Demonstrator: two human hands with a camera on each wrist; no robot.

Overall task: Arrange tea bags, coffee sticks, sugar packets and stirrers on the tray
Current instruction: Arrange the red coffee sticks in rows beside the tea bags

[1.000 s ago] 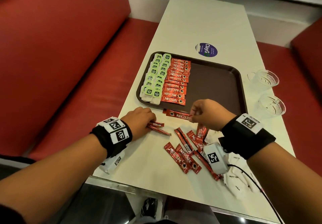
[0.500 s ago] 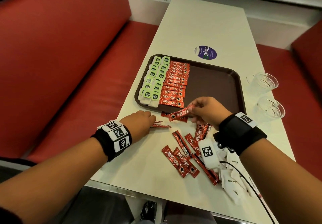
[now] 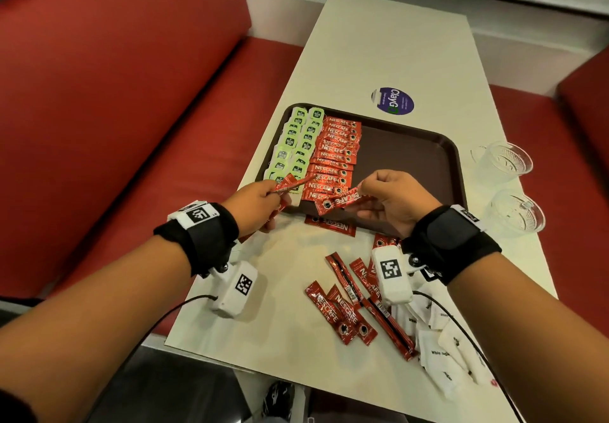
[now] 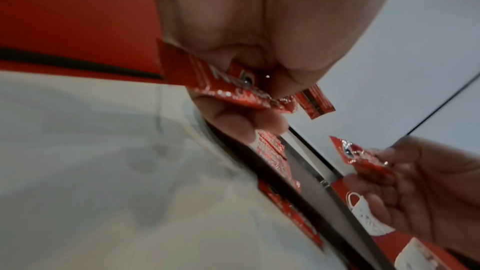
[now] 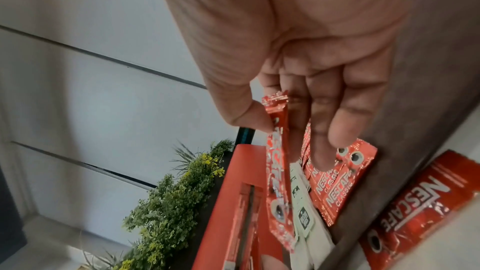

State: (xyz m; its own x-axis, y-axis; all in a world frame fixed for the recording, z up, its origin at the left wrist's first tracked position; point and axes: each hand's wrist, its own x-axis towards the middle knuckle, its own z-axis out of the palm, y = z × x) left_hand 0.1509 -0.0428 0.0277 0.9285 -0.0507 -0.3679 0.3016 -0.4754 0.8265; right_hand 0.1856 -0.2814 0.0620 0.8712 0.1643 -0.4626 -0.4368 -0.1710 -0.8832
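Observation:
A dark brown tray holds two columns of green tea bags and a column of red coffee sticks along its left side. My left hand hovers at the tray's near left corner and pinches coffee sticks, seen close in the left wrist view. My right hand is over the tray's near edge and pinches one coffee stick between thumb and fingers. One stick lies against the tray's near rim. Several loose sticks and white sugar packets lie on the table near me.
Two clear glass cups stand right of the tray. A round purple sticker is on the white table beyond it. Red bench seats flank the table. The tray's right half is bare.
My left hand has risen from the table with coffee sticks to the tray's near left corner. My right hand has carried its stick forward over the tray's near edge.

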